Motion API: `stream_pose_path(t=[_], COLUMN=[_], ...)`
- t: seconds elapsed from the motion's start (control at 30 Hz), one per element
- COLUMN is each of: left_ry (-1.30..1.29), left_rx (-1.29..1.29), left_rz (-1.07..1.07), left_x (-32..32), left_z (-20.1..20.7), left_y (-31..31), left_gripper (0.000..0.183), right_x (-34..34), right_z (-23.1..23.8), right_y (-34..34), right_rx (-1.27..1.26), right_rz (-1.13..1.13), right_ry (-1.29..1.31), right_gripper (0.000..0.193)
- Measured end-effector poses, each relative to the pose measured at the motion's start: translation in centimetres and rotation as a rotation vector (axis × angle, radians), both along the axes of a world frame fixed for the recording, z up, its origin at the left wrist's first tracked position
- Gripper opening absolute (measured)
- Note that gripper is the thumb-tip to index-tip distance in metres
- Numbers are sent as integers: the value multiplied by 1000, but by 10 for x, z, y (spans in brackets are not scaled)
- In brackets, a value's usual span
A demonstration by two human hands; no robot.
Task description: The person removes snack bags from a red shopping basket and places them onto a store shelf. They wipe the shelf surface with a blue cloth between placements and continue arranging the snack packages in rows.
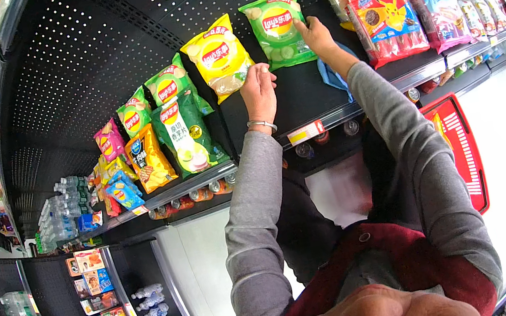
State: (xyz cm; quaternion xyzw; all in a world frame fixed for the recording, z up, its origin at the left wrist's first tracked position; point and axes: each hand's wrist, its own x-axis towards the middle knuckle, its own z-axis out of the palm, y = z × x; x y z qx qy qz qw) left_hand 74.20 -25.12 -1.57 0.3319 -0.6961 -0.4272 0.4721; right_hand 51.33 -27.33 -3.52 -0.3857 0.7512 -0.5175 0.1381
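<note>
My left hand [260, 93] has its fingers curled at the lower right edge of a yellow chip bag [219, 56], which leans upright on the black shelf [260, 120]. The fingertips are partly hidden, but they appear closed on that edge. To its right, a green chip bag [275, 32] stands on the same shelf, and my right hand [319, 38] grips its right side. A blue cloth [335, 80] hangs over the shelf's front edge beneath my right wrist.
Several chip bags, including a dark green one [186, 139] and an orange one [150, 160], stand at left. A red snack pack [383, 22] stands at right. Cans [202, 194] line the level below. On the floor is a red basket [472, 155].
</note>
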Motion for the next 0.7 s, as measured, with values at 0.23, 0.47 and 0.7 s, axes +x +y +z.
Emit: stream_pose_path(t=[0.23,0.47,0.7], left_ry=[21,-11,166], left_rx=[91,60,-41], left_rz=[-52,17,155], left_x=[-6,-6,2], left_z=[-4,-12,-10], left_y=[-4,-12,-28], left_gripper=[32,27,50], right_x=[-18,-15,-1], right_z=[-36,-27,21], right_y=[-29,-23,13], right_rx=[60,-67,-381], right_rz=[78,121,338], right_ry=[-141,-169,-349], right_gripper=[87,64,46])
